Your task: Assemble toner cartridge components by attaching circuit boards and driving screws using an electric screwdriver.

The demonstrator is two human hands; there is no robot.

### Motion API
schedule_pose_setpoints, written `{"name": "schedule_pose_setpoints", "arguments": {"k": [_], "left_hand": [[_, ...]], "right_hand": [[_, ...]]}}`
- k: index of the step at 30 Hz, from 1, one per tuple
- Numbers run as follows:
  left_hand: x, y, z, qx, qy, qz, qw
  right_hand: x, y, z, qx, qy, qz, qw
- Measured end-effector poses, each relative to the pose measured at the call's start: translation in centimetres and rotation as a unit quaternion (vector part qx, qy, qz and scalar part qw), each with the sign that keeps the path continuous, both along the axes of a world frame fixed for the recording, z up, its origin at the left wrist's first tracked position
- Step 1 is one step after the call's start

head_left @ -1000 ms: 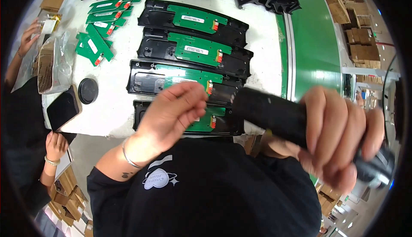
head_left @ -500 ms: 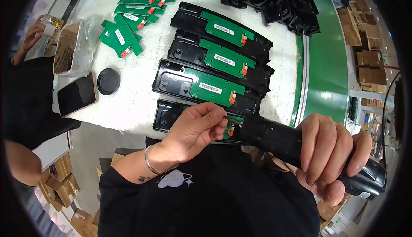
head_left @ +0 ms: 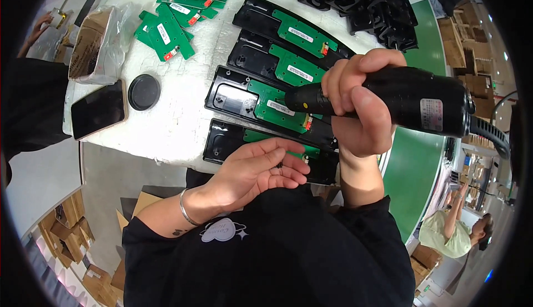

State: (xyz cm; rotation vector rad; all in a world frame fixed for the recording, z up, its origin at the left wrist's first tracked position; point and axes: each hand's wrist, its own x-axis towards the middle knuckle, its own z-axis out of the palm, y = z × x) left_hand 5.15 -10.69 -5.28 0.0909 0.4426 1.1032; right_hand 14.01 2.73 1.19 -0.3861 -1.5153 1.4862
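My right hand [head_left: 361, 98] grips a black electric screwdriver [head_left: 411, 98], whose cord leaves its right end. The driver's nose points left, over the third black plastic panel [head_left: 230, 97] from the back, by that panel's green circuit board [head_left: 272, 108]. In front of the nearest panel [head_left: 222, 140], my left hand [head_left: 252, 168] is loosely curled, thumb and fingers a little apart. Small dark bits [head_left: 279, 166] show among its fingers, too small to name. Part of the nearest panel's board is hidden behind that hand. The driver's tip is hard to make out against the board.
Loose green circuit boards [head_left: 166, 32] are piled at the back left. A phone [head_left: 100, 110], a round black lid [head_left: 144, 92] and a plastic-lined cardboard box [head_left: 89, 51] lie at the left. Black plastic parts [head_left: 355, 1] heap at the back. Another person [head_left: 452, 229] is at the right.
My right hand has swung the screwdriver up and away from my left hand, onto the third panel. The left hand's pinch at the driver tip has loosened.
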Motion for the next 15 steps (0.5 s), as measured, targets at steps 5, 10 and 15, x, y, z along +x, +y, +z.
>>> {"name": "schedule_pose_setpoints", "arguments": {"k": [5,10,15], "left_hand": [[-0.2,0.1,-0.5,0.006,0.005,0.019,1.000],[-1.0,0.2,-0.4,0.008,0.037,0.055,0.998],[-1.6,0.6,0.1,-0.035,0.026,0.088,0.995]], "right_hand": [[-0.3,0.4,-0.1,0.003,-0.017,0.003,1.000],[-0.6,1.7,-0.7,0.036,-0.021,0.084,0.996],[-1.7,1.1,-1.0,0.026,-0.044,0.090,0.995]]}}
